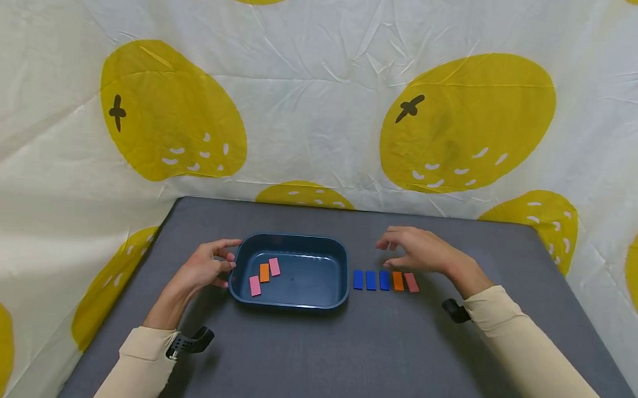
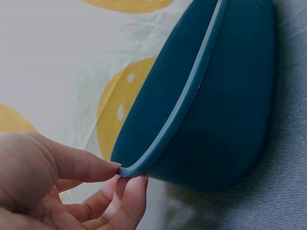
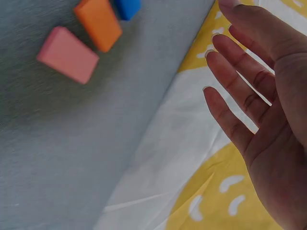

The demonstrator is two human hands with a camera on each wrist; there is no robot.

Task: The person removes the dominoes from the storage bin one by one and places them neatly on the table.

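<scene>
A dark blue rectangular tub stands on the table, with two pink blocks and one orange block lying inside at its left. My left hand pinches the tub's rim between thumb and fingers at the left end. To the right of the tub runs a row of flat blocks: three blue ones, then an orange block and a pink block. Just behind and above this row hovers my right hand, fingers loosely spread and holding nothing.
A dark grey cloth covers the table. Behind it hangs a white sheet printed with big yellow fruit shapes, which also runs down both sides. A black strap band sits on the left wrist, another on the right.
</scene>
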